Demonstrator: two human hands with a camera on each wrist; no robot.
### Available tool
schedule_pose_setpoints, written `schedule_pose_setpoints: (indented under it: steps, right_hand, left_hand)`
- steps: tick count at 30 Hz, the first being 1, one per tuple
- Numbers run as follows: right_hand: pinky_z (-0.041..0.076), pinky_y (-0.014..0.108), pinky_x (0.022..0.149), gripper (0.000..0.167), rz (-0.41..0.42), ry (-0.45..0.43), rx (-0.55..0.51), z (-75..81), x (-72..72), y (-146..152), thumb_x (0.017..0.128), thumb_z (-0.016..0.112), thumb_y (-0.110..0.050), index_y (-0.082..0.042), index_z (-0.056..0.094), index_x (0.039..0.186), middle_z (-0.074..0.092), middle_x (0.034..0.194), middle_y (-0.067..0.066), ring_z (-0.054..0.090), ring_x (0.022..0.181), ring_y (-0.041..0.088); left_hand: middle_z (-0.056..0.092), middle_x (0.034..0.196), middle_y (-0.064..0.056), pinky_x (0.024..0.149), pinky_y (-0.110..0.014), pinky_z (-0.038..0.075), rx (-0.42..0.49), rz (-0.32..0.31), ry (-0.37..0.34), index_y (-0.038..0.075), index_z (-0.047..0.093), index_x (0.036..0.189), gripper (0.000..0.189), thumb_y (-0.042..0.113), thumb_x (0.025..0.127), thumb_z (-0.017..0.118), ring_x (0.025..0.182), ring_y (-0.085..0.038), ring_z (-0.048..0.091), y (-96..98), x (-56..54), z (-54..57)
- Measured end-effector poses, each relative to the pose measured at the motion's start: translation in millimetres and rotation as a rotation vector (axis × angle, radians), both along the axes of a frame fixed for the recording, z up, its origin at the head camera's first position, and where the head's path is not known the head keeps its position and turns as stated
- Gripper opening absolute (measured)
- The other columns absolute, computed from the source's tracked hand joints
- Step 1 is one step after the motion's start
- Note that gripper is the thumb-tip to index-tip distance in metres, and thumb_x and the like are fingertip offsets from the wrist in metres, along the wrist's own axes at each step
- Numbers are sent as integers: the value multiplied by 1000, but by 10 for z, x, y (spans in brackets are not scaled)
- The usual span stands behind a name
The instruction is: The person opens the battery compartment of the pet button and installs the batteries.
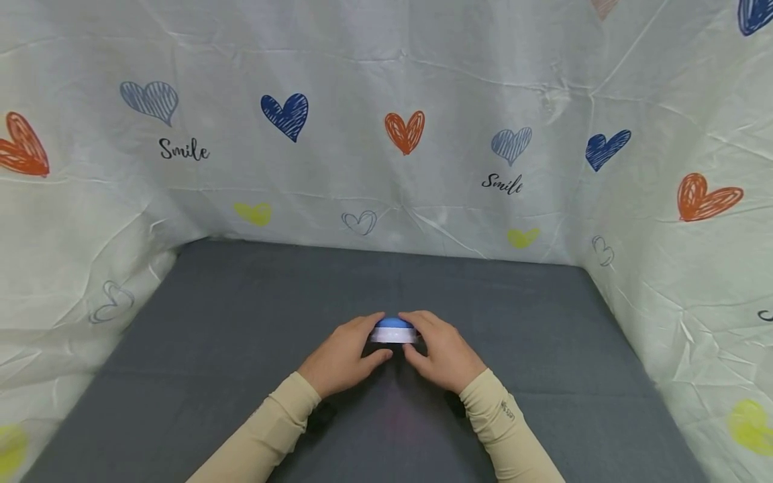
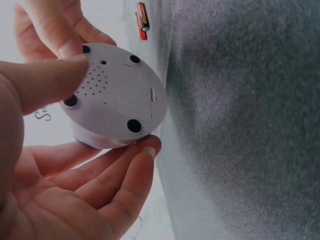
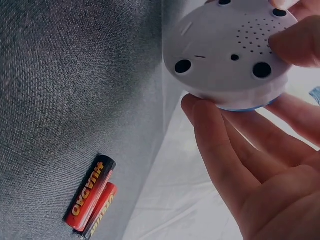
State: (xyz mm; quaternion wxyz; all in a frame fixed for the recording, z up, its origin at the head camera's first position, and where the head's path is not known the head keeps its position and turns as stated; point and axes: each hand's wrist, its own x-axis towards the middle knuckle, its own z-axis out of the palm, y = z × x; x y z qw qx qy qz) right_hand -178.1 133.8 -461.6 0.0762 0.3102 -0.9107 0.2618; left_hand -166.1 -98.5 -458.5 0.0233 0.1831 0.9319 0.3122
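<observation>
A round buzzer button (image 1: pixel 393 333) with a white base and blue top is held just above the dark table, between both hands. My left hand (image 1: pixel 343 357) grips its left side, fingers along the rim and thumb on the underside. My right hand (image 1: pixel 447 352) holds the opposite side in the same manner. In the left wrist view the base (image 2: pixel 117 95) shows black rubber feet, speaker holes and a battery cover, which sits in place. Two red-and-black batteries (image 3: pixel 91 194) lie side by side on the cloth near the right hand; the head view does not show them.
A dark grey cloth (image 1: pixel 241 302) covers the table. White fabric (image 1: pixel 338 174) printed with hearts and "Smile" hangs behind it and along both sides. Beige sleeves (image 1: pixel 266 429) cover the forearms, and a dark object (image 1: pixel 321 416) is under the left wrist.
</observation>
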Motion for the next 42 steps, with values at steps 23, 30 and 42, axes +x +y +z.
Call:
schedule_pose_setpoints:
  steps: [23, 30, 42]
  right_hand:
    - [61, 38, 88, 40, -43, 29, -4, -1, 2, -16, 109, 67, -25, -7, 67, 145, 75, 128, 9, 73, 101, 17]
    - [62, 40, 85, 39, -51, 52, 0, 11, 5, -28, 107, 70, -22, -6, 68, 142, 76, 125, 10, 74, 98, 19]
    - [62, 44, 91, 33, -59, -53, 22, -3, 6, -58, 108, 68, -22, -7, 71, 137, 78, 126, 13, 77, 110, 26]
  left_hand:
    - [69, 138, -19, 102, -49, 58, 38, -18, 40, -3, 58, 152, 48, 18, 110, 65, 122, -30, 71, 31, 26, -41]
    - [72, 137, -13, 97, -46, 60, 146, 31, -153, 5, 61, 151, 44, 21, 110, 65, 117, -23, 73, 28, 19, -25]
    - [75, 118, -6, 73, -32, 57, 192, 32, -290, 9, 62, 150, 42, 20, 110, 64, 81, -9, 70, 16, 13, -22]
